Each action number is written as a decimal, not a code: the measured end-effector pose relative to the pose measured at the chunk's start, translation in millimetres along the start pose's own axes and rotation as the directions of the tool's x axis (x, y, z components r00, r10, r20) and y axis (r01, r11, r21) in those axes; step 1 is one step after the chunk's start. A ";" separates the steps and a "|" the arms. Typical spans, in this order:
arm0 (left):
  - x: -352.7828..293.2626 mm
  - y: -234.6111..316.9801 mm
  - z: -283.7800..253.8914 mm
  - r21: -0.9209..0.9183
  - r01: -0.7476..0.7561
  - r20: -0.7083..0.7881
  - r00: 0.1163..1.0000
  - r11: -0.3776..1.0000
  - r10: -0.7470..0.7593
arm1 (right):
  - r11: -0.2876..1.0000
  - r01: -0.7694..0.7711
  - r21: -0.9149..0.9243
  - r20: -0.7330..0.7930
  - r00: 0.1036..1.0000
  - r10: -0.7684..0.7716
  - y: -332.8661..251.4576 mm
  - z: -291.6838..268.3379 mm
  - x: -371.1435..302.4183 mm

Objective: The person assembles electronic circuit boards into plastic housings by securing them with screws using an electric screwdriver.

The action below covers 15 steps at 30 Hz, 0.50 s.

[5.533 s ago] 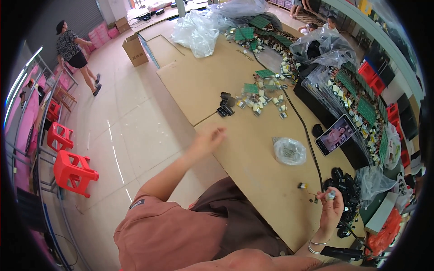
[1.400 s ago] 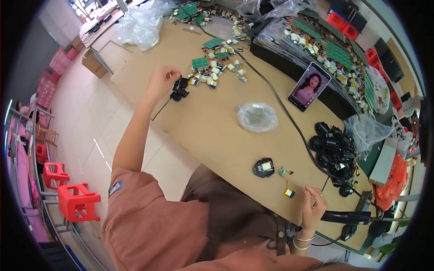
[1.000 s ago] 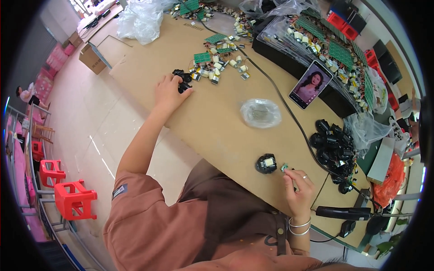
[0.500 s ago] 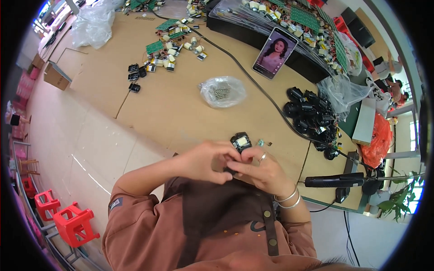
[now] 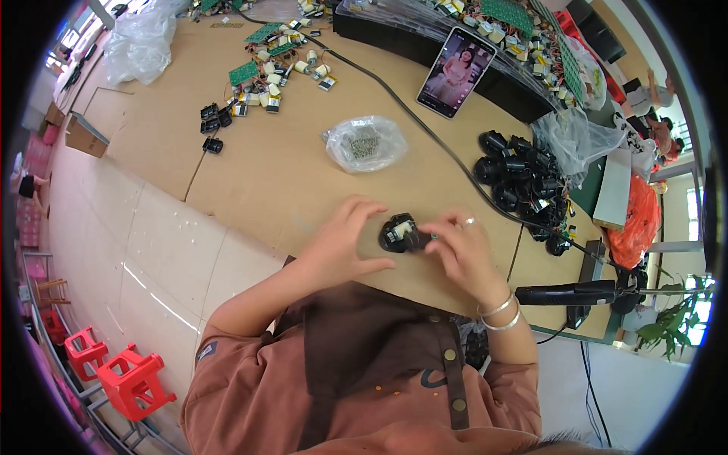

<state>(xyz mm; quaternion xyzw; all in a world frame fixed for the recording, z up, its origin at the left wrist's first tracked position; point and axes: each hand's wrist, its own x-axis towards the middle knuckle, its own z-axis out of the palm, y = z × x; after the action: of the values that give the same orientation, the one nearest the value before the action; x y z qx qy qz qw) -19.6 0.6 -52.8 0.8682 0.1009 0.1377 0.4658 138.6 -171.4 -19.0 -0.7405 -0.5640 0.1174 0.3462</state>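
A small round black plastic housing point(image 5: 390, 240) with a pale block in it lies on the brown board before me. My right hand point(image 5: 464, 249), with a ring and bracelets, pinches a small black plastic piece point(image 5: 418, 239) against the housing's right side. On the other side my left hand point(image 5: 343, 241) is open, thumb and fingers spread apart, holding nothing. It does not visibly touch the housing. Beyond the hands lies a clear plastic bag point(image 5: 388, 145) of small metal screws point(image 5: 364, 144).
A pile of black housings point(image 5: 516, 176) lies right, behind a black cable point(image 5: 425, 121). A black electric screwdriver point(image 5: 565, 293) is at the lower right. Green circuit boards point(image 5: 244, 73) with batteries, a few black parts point(image 5: 214, 144) and a propped phone point(image 5: 455, 74) stand farther back.
My hands have moved apart; the left has opened and drawn left. The right has brought a black piece to the housing, which is now in fuller view. The phone's picture has changed.
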 end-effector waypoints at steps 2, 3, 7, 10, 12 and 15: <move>5.5 3.3 12.6 0.073 -0.029 -0.036 0.999 0.997 0.032 | 0.953 0.186 -0.241 -0.056 0.977 -0.205 6.9 8.6 12.4; 6.7 3.2 16.2 0.148 -0.056 -0.069 0.995 0.987 0.067 | 0.953 0.185 -0.241 -0.053 0.978 -0.203 9.5 13.7 15.0; 8.3 -4.9 20.8 0.081 -0.067 -0.012 0.998 0.994 0.068 | 0.893 0.304 -0.332 0.023 0.949 -0.314 15.7 22.5 19.4; 7.9 -7.2 21.4 0.061 -0.100 -0.036 0.994 0.993 0.102 | 0.886 0.310 -0.344 0.038 0.948 -0.317 15.8 22.6 20.4; 9.0 -7.8 21.8 0.085 -0.143 -0.049 0.988 0.986 0.147 | 0.884 0.311 -0.349 0.044 0.948 -0.316 17.2 22.5 21.4; 9.7 -6.1 20.6 0.082 -0.155 -0.041 0.986 0.984 0.159 | 0.915 0.282 -0.289 0.018 0.957 -0.289 19.3 22.9 21.7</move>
<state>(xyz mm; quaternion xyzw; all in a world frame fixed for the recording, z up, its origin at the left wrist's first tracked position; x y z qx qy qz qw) -3.9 -9.2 -67.4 0.8877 0.0484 0.1903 0.4166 147.5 -145.2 -43.5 -0.6941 -0.6726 -0.0274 0.2551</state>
